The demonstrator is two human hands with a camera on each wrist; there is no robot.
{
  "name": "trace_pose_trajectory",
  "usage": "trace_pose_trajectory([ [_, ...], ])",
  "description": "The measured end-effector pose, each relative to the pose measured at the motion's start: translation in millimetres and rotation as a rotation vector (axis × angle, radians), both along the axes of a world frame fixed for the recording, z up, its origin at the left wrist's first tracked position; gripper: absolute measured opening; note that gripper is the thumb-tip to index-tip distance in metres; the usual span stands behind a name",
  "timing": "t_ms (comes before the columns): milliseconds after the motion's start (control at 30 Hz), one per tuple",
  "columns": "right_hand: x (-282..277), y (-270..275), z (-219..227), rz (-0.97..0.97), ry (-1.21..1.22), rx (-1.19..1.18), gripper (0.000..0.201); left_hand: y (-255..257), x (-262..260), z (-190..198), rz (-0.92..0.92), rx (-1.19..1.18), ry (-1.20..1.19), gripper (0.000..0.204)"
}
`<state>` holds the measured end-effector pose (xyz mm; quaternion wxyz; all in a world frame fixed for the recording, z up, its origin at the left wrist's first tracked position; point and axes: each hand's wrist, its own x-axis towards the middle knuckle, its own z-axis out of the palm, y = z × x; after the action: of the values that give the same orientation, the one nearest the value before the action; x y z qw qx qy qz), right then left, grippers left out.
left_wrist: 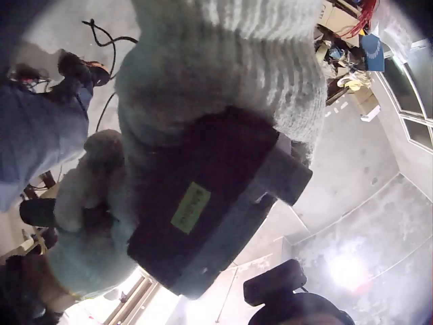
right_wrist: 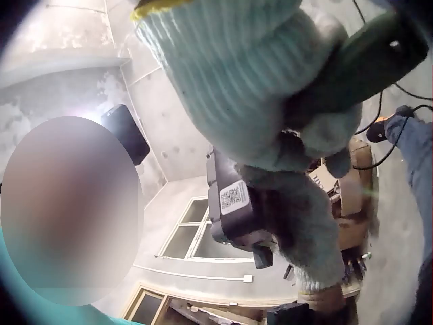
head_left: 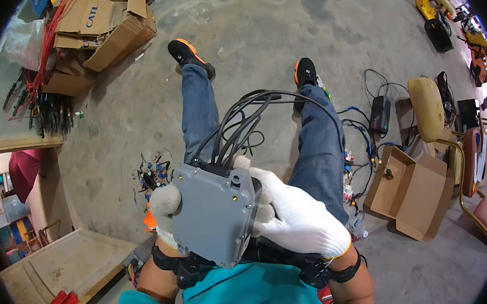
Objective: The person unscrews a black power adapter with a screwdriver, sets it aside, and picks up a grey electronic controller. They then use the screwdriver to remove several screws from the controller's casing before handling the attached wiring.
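A flat grey box with black cables at its far end is held up over the lap. My gloved left hand grips its left side, thumb on the top face. The left wrist view shows the box's dark side with a yellow label, below the left hand. At the right edge is my gloved right hand, fingers bent. In the right wrist view the right hand grips a dark handle-like object; the head view hides it.
Cardboard boxes and red cable lie at the upper left. Small connectors and wires are on the floor beside the legs. An open carton, a black adapter and chairs stand at the right.
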<state>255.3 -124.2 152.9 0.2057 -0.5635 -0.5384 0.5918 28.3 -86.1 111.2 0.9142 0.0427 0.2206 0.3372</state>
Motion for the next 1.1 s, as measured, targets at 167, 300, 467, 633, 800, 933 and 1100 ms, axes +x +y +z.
trace_pose_trajectory([
  [167,34.6,-11.9,-9.0,-0.019,0.123,0.097,0.046,16.0,12.8,22.9,0.095,0.02,-0.259,0.096],
  [300,42.0,-33.2,-4.8,-0.469,0.252,-0.111,0.041,26.2,5.1,24.5,0.108,0.086,-0.103,0.096],
  [467,39.7,-42.6,10.0,-0.784,0.264,0.069,0.036,26.5,4.8,23.8,0.003,0.207,0.082,0.097],
  [633,42.6,-54.3,21.7,-1.01,0.243,0.193,0.045,24.9,6.6,34.0,0.075,0.11,0.053,0.099],
  [800,38.5,-55.9,15.0,-0.89,0.242,0.524,0.046,22.6,11.4,36.1,0.092,0.031,0.09,0.1],
  [933,12.6,-59.4,36.8,-1.063,0.474,0.333,0.057,21.7,11.4,35.9,0.077,0.101,0.183,0.1],
  [1100,5.7,-63.7,36.2,-1.03,0.42,0.45,0.065,21.8,8.4,32.1,0.049,0.078,0.161,0.101],
])
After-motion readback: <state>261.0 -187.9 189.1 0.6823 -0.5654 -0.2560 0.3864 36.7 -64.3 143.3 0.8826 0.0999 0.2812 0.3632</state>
